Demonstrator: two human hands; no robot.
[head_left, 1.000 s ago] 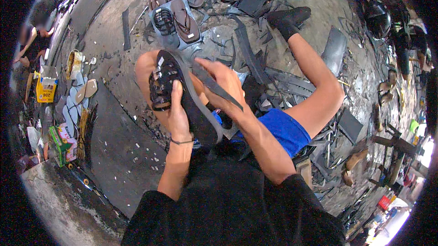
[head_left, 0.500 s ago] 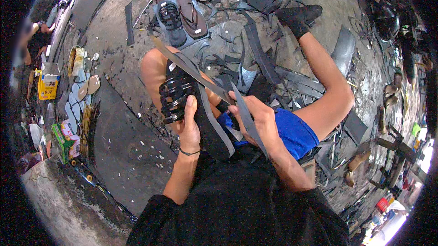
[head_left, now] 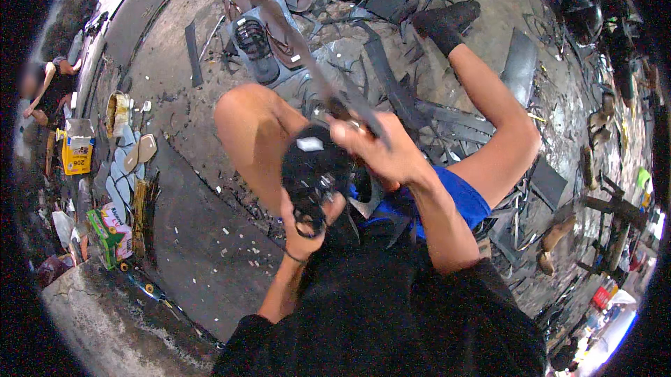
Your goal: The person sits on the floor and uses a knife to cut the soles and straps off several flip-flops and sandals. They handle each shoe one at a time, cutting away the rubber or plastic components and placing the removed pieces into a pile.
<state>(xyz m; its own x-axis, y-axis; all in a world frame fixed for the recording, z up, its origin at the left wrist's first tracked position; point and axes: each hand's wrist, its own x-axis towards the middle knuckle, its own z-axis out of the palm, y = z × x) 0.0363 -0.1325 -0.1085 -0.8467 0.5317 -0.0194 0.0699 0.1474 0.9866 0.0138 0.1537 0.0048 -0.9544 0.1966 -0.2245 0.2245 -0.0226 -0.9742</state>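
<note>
My left hand (head_left: 302, 240) is closed round a black strappy sandal (head_left: 314, 167), held between my bent knee and my chest. A white label shows on the sandal's dark footbed, and its straps lie by my thumb. Just right of it, my right hand (head_left: 391, 152) is closed on a long, thin knife (head_left: 307, 55). The knife's blade slants up and to the left, smeared by motion, and its handle is hidden in my fist. A grey strip-like piece shows beside the right hand's fingers, too blurred to make out.
Another black strappy sandal (head_left: 255, 48) and a brown flip-flop (head_left: 283, 41) lie on a blue-grey sheet ahead. Dark rubber offcuts (head_left: 388, 62) litter the floor. More footwear is heaped at the far edge. At left stand a yellow packet (head_left: 78, 150) and a green box (head_left: 105, 237).
The left hand has turned the sandal and brought it nearer the right hand. The right hand has moved up, swinging the blade steeper. The long grey-edged strip below the sandal no longer shows.
</note>
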